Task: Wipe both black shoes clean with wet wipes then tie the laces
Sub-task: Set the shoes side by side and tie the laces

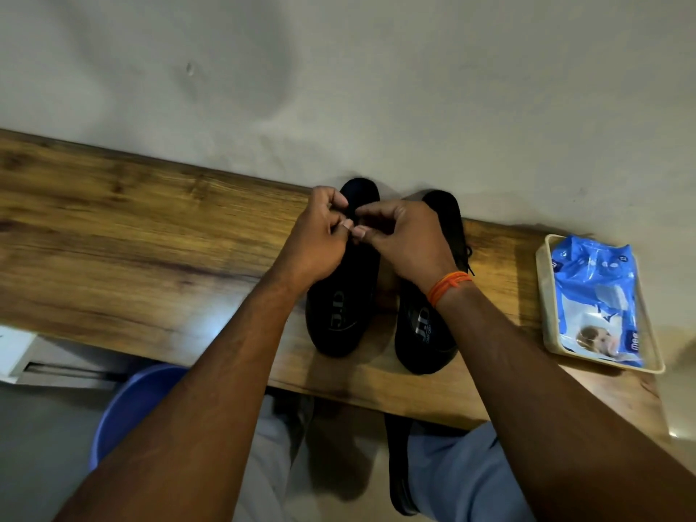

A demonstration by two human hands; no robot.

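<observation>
Two black shoes stand side by side on the wooden shelf (pixel 150 235), toes toward the wall. Over the lace area of the left shoe (pixel 341 310), my left hand (pixel 320 235) and my right hand (pixel 403 239) meet, fingers curled, each pinching the shoe's black lace. The lace itself is mostly hidden between my fingertips. The right shoe (pixel 425 333) sits under my right wrist; its tied lace ends (pixel 468 258) show beside the orange wrist thread. A blue pack of wet wipes (pixel 595 295) lies at the right.
The wipes pack rests in a cream plastic tray (pixel 546 325) at the shelf's right end. A plain wall runs right behind the shoes. Below the shelf's front edge are a blue plastic tub (pixel 132 405), my legs and dark footwear on the floor.
</observation>
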